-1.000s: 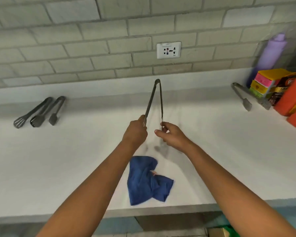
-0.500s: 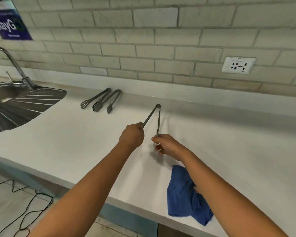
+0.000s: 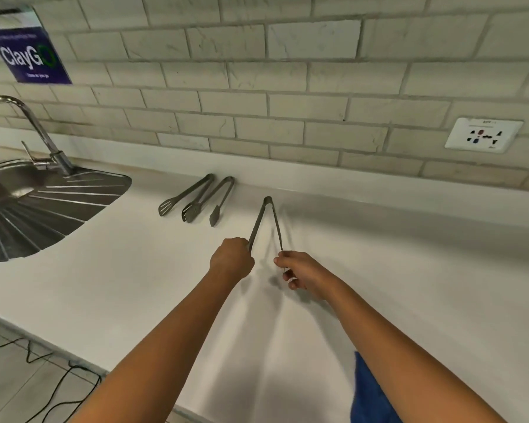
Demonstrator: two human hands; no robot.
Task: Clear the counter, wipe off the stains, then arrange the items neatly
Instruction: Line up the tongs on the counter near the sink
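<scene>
A pair of grey metal tongs [image 3: 266, 215] points its hinge at the wall, its two arms spread apart over the white counter [image 3: 119, 279]. My left hand [image 3: 231, 259] grips the end of the left arm. My right hand [image 3: 300, 274] pinches the end of the right arm. Two more tongs [image 3: 196, 198] lie side by side near the wall, just left of the held pair. A blue cloth [image 3: 368, 395] lies at the counter's front edge, partly hidden under my right forearm.
A steel sink with a ribbed drainboard [image 3: 40, 206] and a tap [image 3: 31, 126] is set into the counter at the left. A wall socket [image 3: 483, 135] sits at the right on the tiled wall. A black cable [image 3: 58, 389] trails on the floor below.
I have turned left with the tongs in both hands: the sink and the lying tongs have come into view, the bottles and boxes at the right have gone, and the cloth is now at lower right.
</scene>
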